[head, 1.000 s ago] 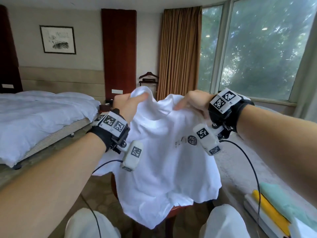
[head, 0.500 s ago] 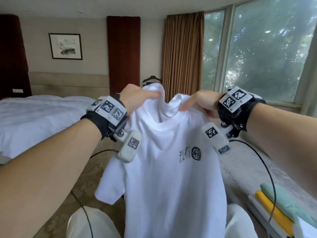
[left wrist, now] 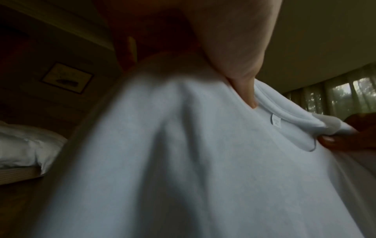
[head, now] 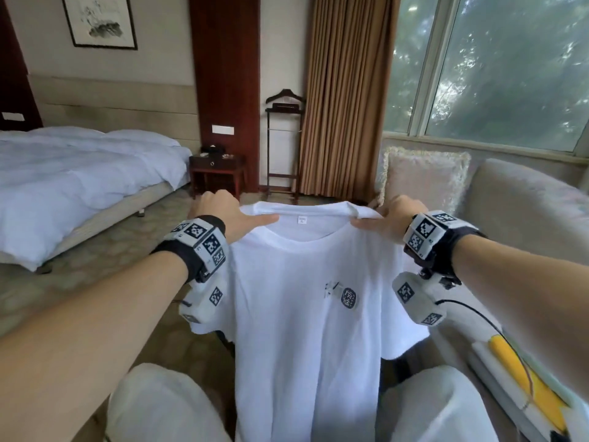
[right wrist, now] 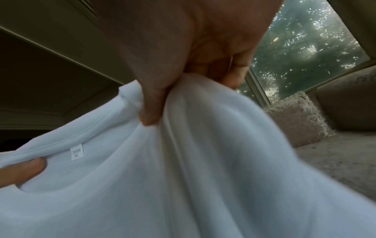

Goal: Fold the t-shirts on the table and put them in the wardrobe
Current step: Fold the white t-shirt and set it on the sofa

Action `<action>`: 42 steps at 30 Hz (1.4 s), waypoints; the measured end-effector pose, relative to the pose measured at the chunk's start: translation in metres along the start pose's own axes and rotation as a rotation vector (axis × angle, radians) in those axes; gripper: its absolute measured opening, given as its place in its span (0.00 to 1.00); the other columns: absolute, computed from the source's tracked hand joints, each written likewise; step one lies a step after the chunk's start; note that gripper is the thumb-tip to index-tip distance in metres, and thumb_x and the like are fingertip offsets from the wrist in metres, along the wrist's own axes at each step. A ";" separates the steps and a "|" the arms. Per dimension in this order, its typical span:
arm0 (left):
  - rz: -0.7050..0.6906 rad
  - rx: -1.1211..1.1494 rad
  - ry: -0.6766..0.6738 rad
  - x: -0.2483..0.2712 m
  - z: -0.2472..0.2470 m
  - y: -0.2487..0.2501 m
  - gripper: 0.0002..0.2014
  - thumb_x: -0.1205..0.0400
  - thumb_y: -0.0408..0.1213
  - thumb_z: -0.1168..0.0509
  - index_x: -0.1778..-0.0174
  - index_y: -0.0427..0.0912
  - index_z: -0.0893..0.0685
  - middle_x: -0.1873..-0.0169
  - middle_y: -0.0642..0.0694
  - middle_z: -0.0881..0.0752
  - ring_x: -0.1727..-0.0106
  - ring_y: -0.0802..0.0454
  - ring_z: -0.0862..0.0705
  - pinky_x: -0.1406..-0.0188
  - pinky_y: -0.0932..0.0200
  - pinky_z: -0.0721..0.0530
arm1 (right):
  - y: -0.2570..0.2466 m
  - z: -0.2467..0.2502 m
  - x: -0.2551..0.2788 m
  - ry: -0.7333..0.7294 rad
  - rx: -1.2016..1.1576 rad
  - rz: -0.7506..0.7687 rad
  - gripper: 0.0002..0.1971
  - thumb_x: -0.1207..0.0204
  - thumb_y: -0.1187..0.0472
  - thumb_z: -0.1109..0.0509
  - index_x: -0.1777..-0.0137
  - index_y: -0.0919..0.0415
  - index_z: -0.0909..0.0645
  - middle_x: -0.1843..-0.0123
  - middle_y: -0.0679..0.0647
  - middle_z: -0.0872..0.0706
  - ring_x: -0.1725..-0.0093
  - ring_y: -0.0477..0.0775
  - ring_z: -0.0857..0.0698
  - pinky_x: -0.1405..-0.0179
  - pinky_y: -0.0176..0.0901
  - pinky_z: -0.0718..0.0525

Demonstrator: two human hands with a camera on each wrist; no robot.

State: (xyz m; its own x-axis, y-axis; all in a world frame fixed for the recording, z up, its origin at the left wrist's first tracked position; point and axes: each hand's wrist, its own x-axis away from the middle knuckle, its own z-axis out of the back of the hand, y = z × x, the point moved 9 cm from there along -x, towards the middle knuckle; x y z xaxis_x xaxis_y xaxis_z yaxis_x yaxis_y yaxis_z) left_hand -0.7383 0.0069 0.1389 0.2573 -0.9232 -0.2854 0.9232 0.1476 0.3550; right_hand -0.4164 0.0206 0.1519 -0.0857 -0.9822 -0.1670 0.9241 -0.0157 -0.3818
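Observation:
A white t-shirt (head: pixel 299 330) with a small dark chest logo hangs in the air in front of me, front side facing me, collar up. My left hand (head: pixel 223 215) pinches the left shoulder beside the collar, thumb on the front. My right hand (head: pixel 389 218) pinches the right shoulder the same way. In the left wrist view my thumb (left wrist: pixel 244 90) presses the t-shirt (left wrist: pixel 183 161) near the neck label. The right wrist view has my fingers (right wrist: pixel 154 103) curled round bunched cloth of the t-shirt (right wrist: pixel 183 177). The hem drops between my knees, out of sight.
A stack of folded clothes (head: pixel 526 378), yellow and pale green among them, lies on the sofa (head: pixel 522 199) at lower right, with a cushion (head: pixel 424 180) behind. A bed (head: pixel 73 173) is at left; a nightstand (head: pixel 216 173) and valet stand (head: pixel 283 145) stand ahead.
Both hands have spread apart along the shoulders and lowered, pulling the crumpled t-shirt out flat so that it hangs straight. The head view has tipped downward.

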 end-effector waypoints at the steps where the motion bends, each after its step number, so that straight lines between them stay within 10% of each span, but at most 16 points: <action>1: 0.009 -0.021 -0.019 -0.006 -0.010 -0.003 0.44 0.44 0.87 0.43 0.73 0.41 0.19 0.69 0.42 0.17 0.62 0.47 0.21 0.61 0.54 0.18 | 0.004 -0.007 -0.008 0.007 0.002 -0.001 0.33 0.35 0.27 0.30 0.66 0.62 0.14 0.71 0.54 0.20 0.71 0.51 0.22 0.73 0.39 0.26; 7: 0.095 0.105 -0.112 -0.038 -0.068 -0.023 0.48 0.46 0.86 0.40 0.65 0.37 0.15 0.56 0.43 0.13 0.57 0.44 0.18 0.61 0.54 0.19 | 0.019 -0.055 -0.051 0.042 -0.090 -0.037 0.34 0.37 0.30 0.26 0.82 0.54 0.39 0.80 0.50 0.35 0.75 0.53 0.31 0.74 0.41 0.35; 10: 0.036 0.174 -0.176 -0.053 -0.100 -0.023 0.50 0.40 0.81 0.35 0.50 0.31 0.13 0.45 0.37 0.12 0.43 0.36 0.15 0.48 0.49 0.18 | 0.032 -0.082 -0.075 0.008 -0.098 -0.092 0.32 0.40 0.29 0.26 0.80 0.56 0.35 0.77 0.51 0.29 0.72 0.56 0.24 0.77 0.39 0.33; 13: -0.010 0.216 -0.232 -0.068 -0.121 -0.028 0.37 0.48 0.81 0.33 0.75 0.45 0.28 0.76 0.46 0.25 0.69 0.45 0.23 0.67 0.55 0.30 | 0.050 -0.106 -0.090 -0.062 -0.083 -0.176 0.36 0.45 0.22 0.33 0.71 0.60 0.24 0.70 0.53 0.19 0.70 0.56 0.19 0.77 0.39 0.31; 17: -0.059 0.289 -0.333 -0.092 -0.149 -0.036 0.27 0.39 0.63 0.30 0.70 0.40 0.25 0.74 0.48 0.27 0.70 0.48 0.28 0.69 0.57 0.34 | 0.061 -0.135 -0.110 -0.127 -0.015 -0.237 0.37 0.43 0.19 0.36 0.69 0.57 0.17 0.66 0.55 0.15 0.66 0.58 0.17 0.75 0.39 0.27; 24: 0.054 0.157 -0.320 -0.148 -0.201 -0.068 0.03 0.22 0.37 0.35 0.60 0.42 0.19 0.63 0.45 0.19 0.53 0.44 0.24 0.55 0.52 0.22 | 0.077 -0.194 -0.158 -0.268 -0.095 -0.272 0.08 0.31 0.49 0.29 0.64 0.51 0.13 0.62 0.54 0.17 0.64 0.54 0.21 0.73 0.37 0.29; 32: 0.186 0.019 -0.429 -0.197 -0.297 -0.103 0.23 0.19 0.58 0.34 0.68 0.40 0.25 0.62 0.40 0.20 0.47 0.42 0.26 0.51 0.49 0.22 | 0.115 -0.278 -0.218 -0.348 0.111 -0.348 0.16 0.26 0.42 0.33 0.57 0.55 0.17 0.62 0.55 0.18 0.62 0.58 0.18 0.66 0.41 0.21; 38: 0.211 -0.149 -0.437 -0.241 -0.345 -0.120 0.33 0.33 0.72 0.30 0.76 0.42 0.27 0.76 0.45 0.24 0.65 0.43 0.21 0.73 0.58 0.32 | 0.140 -0.332 -0.262 -0.403 0.259 -0.372 0.26 0.34 0.29 0.34 0.56 0.53 0.17 0.65 0.52 0.20 0.53 0.61 0.22 0.41 0.51 0.27; 42: 0.208 -0.234 -0.468 -0.260 -0.373 -0.124 0.34 0.38 0.76 0.31 0.72 0.43 0.22 0.67 0.38 0.14 0.63 0.39 0.16 0.67 0.55 0.19 | 0.149 -0.347 -0.276 -0.412 0.224 -0.437 0.30 0.37 0.25 0.33 0.53 0.53 0.18 0.64 0.52 0.23 0.37 0.66 0.26 0.40 0.55 0.30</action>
State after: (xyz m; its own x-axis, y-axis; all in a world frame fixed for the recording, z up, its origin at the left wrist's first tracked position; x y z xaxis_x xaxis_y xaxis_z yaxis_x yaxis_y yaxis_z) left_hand -0.8129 0.3615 -0.1630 0.3362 -0.9173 0.2135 0.9188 0.3692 0.1394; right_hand -0.3840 0.3546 -0.1745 -0.3632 -0.8668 0.3416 0.8956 -0.4259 -0.1287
